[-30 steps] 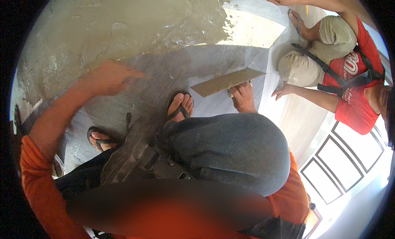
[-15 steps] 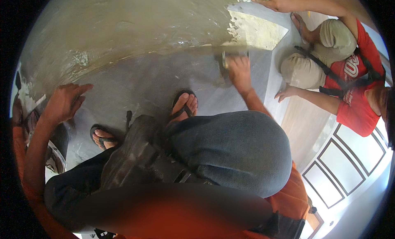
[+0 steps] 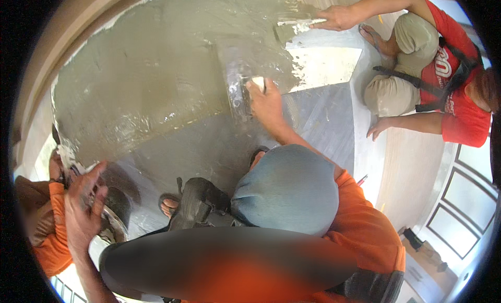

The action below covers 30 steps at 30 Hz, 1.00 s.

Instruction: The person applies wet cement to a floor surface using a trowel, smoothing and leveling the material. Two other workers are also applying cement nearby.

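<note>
My right hand point(image 3: 264, 99) grips the pale handle of a flat rectangular trowel point(image 3: 232, 81), whose blade lies on the wet grey-green mortar point(image 3: 146, 79) spread over the surface in front of me. Just beside the blade, a cream patch point(image 3: 329, 65) shows through, with grey tile point(image 3: 321, 120) along it. My left hand point(image 3: 87, 201) is raised at the lower left with loosely bent, separated fingers and nothing visible in it. It is near another person's hand and a bucket point(image 3: 118, 225) smeared with mortar, partly hidden behind my hand and leg.
A co-worker in red point(image 3: 456, 131) crouches at the right, one hand point(image 3: 339, 17) at a mortar-smeared tool. An orange-sleeved co-worker point(image 3: 49, 251) works at the far left. Pale curved edging point(image 3: 61, 45) borders the mortar. White framed panels point(image 3: 464, 198) stand at the lower right.
My right hand has swept the trowel forward and leftward onto the mortar. My left hand has dropped back toward the lower left. The co-worker on the left has come further into view.
</note>
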### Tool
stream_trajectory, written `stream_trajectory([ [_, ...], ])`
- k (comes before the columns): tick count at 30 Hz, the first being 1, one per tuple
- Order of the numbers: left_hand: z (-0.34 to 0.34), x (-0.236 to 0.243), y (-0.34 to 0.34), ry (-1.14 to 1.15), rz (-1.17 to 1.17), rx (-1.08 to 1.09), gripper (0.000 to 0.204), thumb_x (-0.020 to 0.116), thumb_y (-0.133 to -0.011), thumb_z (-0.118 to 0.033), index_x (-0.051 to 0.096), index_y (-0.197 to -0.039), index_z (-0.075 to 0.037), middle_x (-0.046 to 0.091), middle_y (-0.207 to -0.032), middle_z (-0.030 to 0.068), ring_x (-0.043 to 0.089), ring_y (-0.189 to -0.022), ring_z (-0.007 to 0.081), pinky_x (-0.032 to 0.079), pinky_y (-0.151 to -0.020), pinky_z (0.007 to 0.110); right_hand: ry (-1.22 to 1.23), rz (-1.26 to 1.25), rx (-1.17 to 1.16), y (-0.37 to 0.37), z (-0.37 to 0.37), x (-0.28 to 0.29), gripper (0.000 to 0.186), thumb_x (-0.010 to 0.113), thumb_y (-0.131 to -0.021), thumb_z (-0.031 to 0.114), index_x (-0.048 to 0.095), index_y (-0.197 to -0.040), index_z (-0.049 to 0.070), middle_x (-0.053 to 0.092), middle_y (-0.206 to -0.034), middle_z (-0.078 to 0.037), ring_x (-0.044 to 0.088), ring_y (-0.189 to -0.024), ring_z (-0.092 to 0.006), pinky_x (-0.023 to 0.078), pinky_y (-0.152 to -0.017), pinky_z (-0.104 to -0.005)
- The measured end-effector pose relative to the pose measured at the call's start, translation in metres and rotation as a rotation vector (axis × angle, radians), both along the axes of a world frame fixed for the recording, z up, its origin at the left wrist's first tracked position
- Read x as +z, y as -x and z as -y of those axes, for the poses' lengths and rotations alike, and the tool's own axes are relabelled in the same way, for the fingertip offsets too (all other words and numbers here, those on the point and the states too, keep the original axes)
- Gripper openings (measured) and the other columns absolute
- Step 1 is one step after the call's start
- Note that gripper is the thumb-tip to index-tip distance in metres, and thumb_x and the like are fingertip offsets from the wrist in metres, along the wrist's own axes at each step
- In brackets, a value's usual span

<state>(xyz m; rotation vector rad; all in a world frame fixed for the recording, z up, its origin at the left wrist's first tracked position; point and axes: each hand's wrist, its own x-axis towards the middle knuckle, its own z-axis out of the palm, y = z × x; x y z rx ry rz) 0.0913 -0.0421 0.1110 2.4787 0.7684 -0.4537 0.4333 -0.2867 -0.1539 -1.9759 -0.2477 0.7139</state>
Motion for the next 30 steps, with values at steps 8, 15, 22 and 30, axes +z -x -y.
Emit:
stream_trajectory([
  [8, -0.031, -0.029, 0.05, 0.16, -0.014, 0.383, 0.044, 0.063, -0.101, -0.012, 0.06, -0.144, -0.006, 0.069, -0.096, 0.0119, 0.065, -0.093, 0.019, 0.051, -0.091, 0.035, -0.479, -0.377, -0.809, 0.013, -0.023, -0.022, 0.021, 0.058, -0.106, 0.026, 0.044, -0.109, 0.011, 0.048, -0.081, -0.003, 0.05, -0.059, -0.0164, 0.046, -0.05, -0.0345],
  [15, -0.03, -0.036, 0.066, 0.264, -0.019, 0.427, 0.049, 0.065, -0.099, -0.019, 0.058, -0.145, -0.003, 0.074, -0.094, 0.0105, 0.068, -0.094, 0.0226, 0.031, -0.119, 0.043, -0.386, -0.457, -0.76, 0.006, -0.082, -0.043, 0.023, 0.057, -0.107, 0.025, 0.042, -0.117, 0.01, 0.049, -0.083, -0.005, 0.05, -0.06, -0.0175, 0.049, -0.05, -0.036],
  [22, -0.013, -0.007, 0.039, 0.122, -0.069, 0.377, 0.048, 0.062, -0.101, -0.019, 0.058, -0.146, -0.003, 0.071, -0.101, 0.0137, 0.068, -0.093, 0.0229, 0.051, -0.093, 0.039, -0.302, -0.23, -0.355, 0.022, -0.178, -0.07, 0.027, 0.06, -0.105, 0.027, 0.046, -0.117, 0.006, 0.057, -0.089, -0.008, 0.059, -0.066, -0.0221, 0.053, -0.052, -0.0408],
  [30, 0.042, 0.045, 0.052, -0.029, 0.034, 0.326, 0.05, 0.064, -0.1, -0.018, 0.056, -0.147, -0.004, 0.068, -0.096, 0.0145, 0.066, -0.088, 0.0234, 0.053, -0.084, 0.037, 0.018, 0.199, -0.217, -0.05, -0.133, -0.053, 0.045, 0.065, -0.101, 0.031, 0.055, -0.125, -0.006, 0.069, -0.116, -0.027, 0.07, -0.105, -0.0391, 0.057, -0.088, -0.0493],
])
